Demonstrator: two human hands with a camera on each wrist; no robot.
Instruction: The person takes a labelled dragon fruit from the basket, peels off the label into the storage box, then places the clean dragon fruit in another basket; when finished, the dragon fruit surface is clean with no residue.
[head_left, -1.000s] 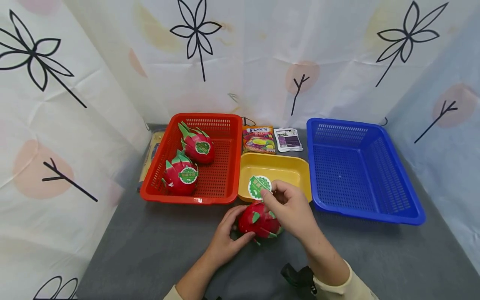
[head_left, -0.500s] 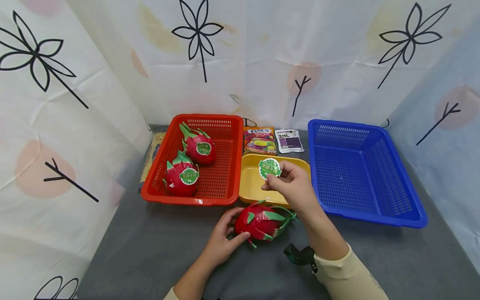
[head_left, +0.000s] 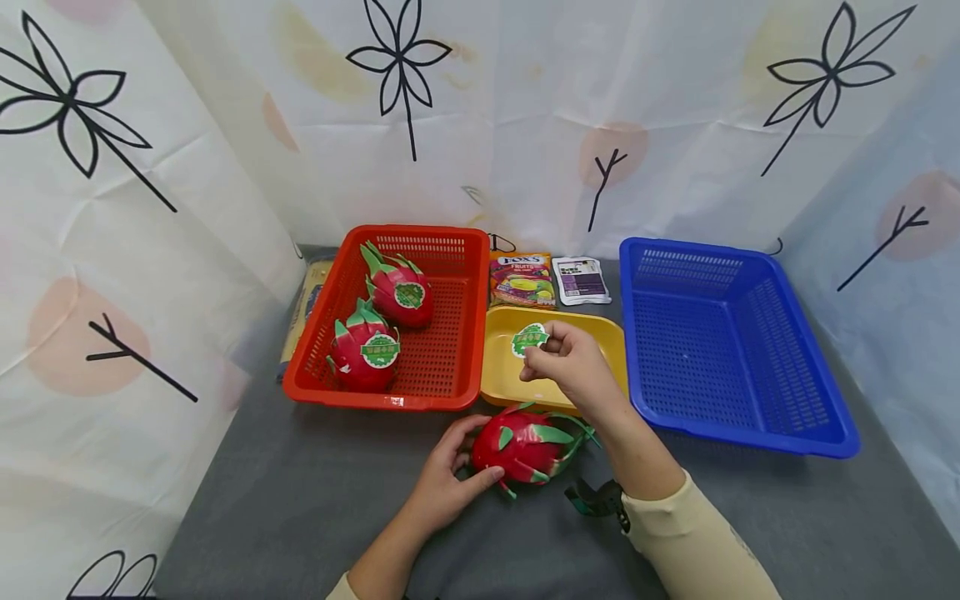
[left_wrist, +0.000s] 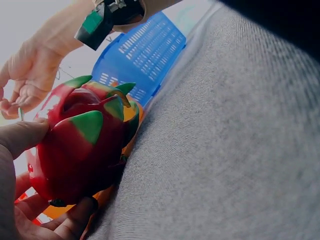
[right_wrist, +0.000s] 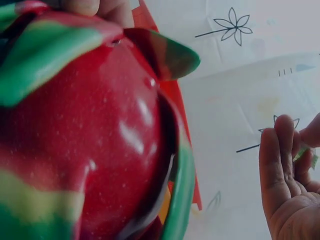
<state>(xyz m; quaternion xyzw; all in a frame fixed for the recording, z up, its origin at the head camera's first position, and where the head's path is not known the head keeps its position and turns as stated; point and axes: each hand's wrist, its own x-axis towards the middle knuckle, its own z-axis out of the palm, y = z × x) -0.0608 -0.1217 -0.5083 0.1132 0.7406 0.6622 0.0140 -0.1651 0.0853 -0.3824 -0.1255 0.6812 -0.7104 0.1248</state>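
My left hand grips a red dragon fruit with green scales, lying on its side on the grey table. In the left wrist view its thumb and fingers wrap one end of the fruit. Above the yellow tray, my right hand pinches a round green-and-white sticker between thumb and index finger, apart from the fruit. The right wrist view shows the fruit large in front, with the right hand at the right edge and only a sliver of the sticker.
A red basket on the left holds two dragon fruits bearing round stickers. At the right stands a blue basket. Behind the tray lie a candy bag and a white-purple packet. A yellowish pack is partly hidden by the red basket.
My right hand has risen and moved away from the dragon fruit with the sticker, then tilted it slightly. More of the fruit's leafy end shows now; my left hand stays around it.
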